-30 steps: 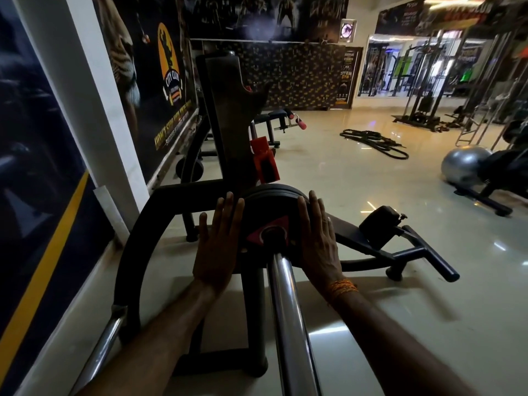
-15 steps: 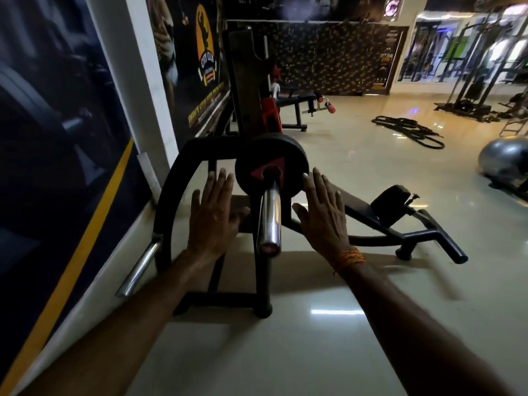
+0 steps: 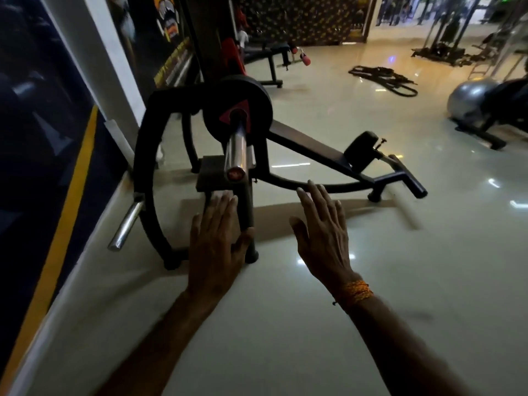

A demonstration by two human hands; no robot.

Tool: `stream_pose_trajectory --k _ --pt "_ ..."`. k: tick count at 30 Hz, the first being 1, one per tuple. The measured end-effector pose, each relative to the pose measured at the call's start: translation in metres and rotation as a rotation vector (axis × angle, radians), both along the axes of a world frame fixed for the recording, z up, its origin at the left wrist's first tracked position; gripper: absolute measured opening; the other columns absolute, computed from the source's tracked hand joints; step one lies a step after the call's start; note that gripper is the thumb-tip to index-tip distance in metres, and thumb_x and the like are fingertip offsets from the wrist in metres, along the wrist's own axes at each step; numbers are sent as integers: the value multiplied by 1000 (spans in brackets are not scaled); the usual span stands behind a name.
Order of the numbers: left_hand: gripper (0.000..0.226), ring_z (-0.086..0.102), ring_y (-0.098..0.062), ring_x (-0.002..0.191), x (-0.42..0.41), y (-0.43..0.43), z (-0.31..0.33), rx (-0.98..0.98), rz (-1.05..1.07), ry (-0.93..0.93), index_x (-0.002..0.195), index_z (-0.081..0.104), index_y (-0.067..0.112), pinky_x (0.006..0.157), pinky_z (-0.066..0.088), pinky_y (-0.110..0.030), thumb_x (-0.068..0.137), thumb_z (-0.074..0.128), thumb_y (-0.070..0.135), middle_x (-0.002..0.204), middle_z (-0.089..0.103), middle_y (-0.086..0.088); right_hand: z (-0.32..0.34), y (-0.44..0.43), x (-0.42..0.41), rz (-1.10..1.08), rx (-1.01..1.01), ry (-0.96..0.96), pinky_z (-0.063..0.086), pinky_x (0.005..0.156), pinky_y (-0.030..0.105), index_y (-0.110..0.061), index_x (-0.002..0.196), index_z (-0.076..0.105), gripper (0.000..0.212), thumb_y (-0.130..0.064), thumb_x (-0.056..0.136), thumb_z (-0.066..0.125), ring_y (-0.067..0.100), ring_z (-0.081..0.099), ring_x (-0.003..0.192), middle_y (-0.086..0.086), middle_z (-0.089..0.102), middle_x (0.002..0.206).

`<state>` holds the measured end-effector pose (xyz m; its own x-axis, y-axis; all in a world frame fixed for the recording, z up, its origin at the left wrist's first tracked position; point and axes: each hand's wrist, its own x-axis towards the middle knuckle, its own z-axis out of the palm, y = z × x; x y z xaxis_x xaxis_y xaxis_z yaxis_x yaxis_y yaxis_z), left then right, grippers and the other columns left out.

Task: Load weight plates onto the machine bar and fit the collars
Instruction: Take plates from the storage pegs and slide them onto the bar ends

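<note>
**Both hands free, one plate sitting on the bar**

Neither grip is holding anything. The left hand (image 3: pixel 215 241) is hanging flat with fingers straight and together, palm down, just in front of the black machine frame (image 3: pixel 148 155). The right hand (image 3: pixel 323 232) is spreading wide beside it, fingers splayed, nothing in it, with an orange thread band (image 3: pixel 357 292) circling the wrist. Both are hovering short of the chrome bar (image 3: pixel 235 150), touching neither it nor the plate.

The bar is pointing out toward the viewer, its red-marked end cap facing us. One black weight plate (image 3: pixel 257 104) with a red triangular mark is sitting pushed to the far end of the bar, against the frame. I am seeing no collar on the bare chrome in front of it.

A second chrome peg (image 3: pixel 125 224) is sticking out low on the left of the frame, carrying nothing. Farther off, battle ropes (image 3: pixel 383 78) are lying coiled on the glossy floor (image 3: pixel 343 324) and a grey exercise ball (image 3: pixel 471 98) is resting at the right.
</note>
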<state>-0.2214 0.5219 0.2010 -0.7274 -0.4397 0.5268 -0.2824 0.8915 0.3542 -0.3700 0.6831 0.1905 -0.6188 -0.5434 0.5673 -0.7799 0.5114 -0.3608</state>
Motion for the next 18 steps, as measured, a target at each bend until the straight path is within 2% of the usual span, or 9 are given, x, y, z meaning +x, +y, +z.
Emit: stream_pose_trajectory --k 3,9,18 --pt "69 18 -22 153 -14 24 -21 27 -86 -46 155 30 16 122 20 -53 99 33 56 164 27 -5 -23 35 8 -84 40 -66 21 123 55 -21 156 34 57 -46 104 35 23 18 155 4 24 167" --pt "71 14 -19 154 -67 81 -55 39 -253 -167 157 24 18 122 17 -51 99 30 60 165 22 -4 -59 123 -2 -275 82 -190 23 122 54 -25 155 35 56 -48 104 35 20 22 154 0 27 166" --pt "71 14 -21 154 -219 193 -99 9 -460 -347 157 25 19 121 15 -45 99 29 60 165 21 -3 -108 244 -106 -508 45 -369 20 121 52 -26 155 34 58 -53 103 29 22 23 153 1 28 165"
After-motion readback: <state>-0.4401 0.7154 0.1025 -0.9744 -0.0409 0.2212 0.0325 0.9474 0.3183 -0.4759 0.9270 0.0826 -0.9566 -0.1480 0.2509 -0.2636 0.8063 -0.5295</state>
